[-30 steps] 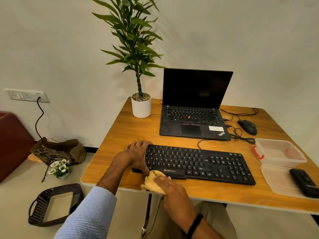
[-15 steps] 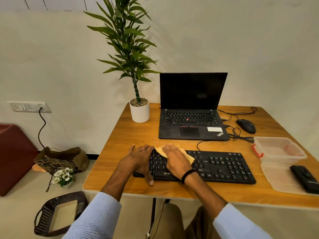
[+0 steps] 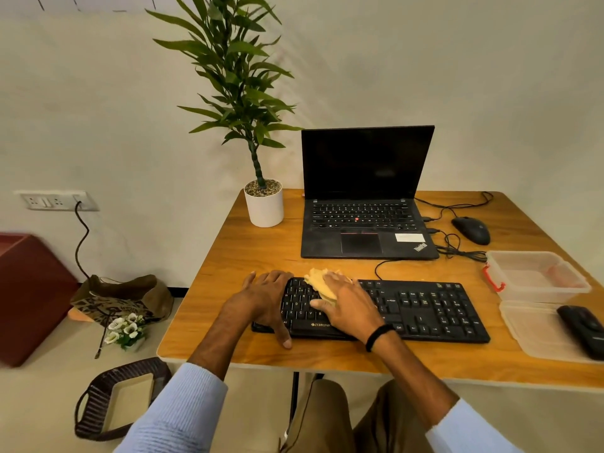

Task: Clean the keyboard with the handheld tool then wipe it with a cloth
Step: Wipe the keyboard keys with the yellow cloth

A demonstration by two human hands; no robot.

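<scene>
My single head cam: wide-angle, facing forward and down over the desk (image 3: 228, 256), keyboard (image 3: 425, 308) close below.

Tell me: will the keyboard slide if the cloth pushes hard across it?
Likely yes: the keyboard looks thin and light on a smooth wooden desk, probably why the left hand pins its end. It seems rigid, so it should shift whole under the cloth.
</scene>
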